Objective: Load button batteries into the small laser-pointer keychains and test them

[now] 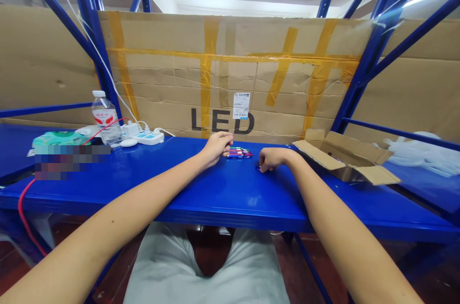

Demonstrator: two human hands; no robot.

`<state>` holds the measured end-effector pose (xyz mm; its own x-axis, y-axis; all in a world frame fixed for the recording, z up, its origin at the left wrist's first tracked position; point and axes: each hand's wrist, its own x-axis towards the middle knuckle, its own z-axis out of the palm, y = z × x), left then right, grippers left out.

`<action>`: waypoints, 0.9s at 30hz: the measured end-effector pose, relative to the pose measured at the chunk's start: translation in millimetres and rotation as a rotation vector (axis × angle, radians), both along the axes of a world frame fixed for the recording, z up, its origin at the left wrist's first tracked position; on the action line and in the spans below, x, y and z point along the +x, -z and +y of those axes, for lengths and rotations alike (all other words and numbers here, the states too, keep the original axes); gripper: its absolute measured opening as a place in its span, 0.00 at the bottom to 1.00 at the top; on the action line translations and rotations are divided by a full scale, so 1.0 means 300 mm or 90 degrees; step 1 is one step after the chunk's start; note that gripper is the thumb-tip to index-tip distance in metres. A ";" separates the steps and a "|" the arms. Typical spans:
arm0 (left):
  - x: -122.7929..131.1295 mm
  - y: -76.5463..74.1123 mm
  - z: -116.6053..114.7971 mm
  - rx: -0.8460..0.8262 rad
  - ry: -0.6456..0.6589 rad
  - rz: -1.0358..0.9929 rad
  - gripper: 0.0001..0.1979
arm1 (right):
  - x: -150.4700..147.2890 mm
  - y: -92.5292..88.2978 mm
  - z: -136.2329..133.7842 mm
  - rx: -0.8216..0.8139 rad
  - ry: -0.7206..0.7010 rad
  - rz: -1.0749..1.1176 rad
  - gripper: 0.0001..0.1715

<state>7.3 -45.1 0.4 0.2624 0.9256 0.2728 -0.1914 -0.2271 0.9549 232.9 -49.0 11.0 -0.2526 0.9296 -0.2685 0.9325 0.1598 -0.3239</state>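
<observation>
A small bundle of slim, shiny, pen-like sticks (pixel 240 152) in several colours lies on the blue table (pixel 215 193), tapered ends to the right. My left hand (pixel 217 147) is at the bundle's left end, fingers curled in and closed; whether anything is in them I cannot make out. To the right of the bundle, my right hand (pixel 272 157) reaches down to the tabletop with its fingers pinched together. A small dark, shiny piece (pixel 258 168) shows at those fingertips; its kind is too small to tell.
An opened cardboard box (pixel 341 155) stands at the right. On the left are a water bottle (pixel 107 119), a white power strip (pixel 147 137), a green packet (pixel 59 138) and a red cable (pixel 25 203). A large taped cardboard sheet (pixel 161 83) closes off the back between blue posts.
</observation>
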 end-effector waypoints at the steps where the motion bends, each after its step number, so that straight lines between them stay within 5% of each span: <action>1: -0.004 -0.003 -0.002 -0.010 0.005 0.002 0.07 | -0.008 0.001 -0.001 0.007 -0.002 -0.009 0.06; 7: -0.018 0.014 0.005 -0.001 -0.014 0.108 0.06 | -0.043 -0.004 -0.024 0.036 -0.090 0.054 0.04; 14: -0.004 0.067 0.029 0.289 -0.066 0.297 0.07 | -0.128 -0.001 -0.044 0.135 -0.156 0.369 0.12; 19: -0.010 0.071 0.032 0.344 -0.055 0.330 0.08 | -0.151 0.014 -0.033 0.149 -0.164 0.468 0.17; 27: -0.022 0.061 0.035 0.378 -0.128 0.323 0.07 | -0.149 0.024 -0.035 -0.049 -0.075 0.722 0.11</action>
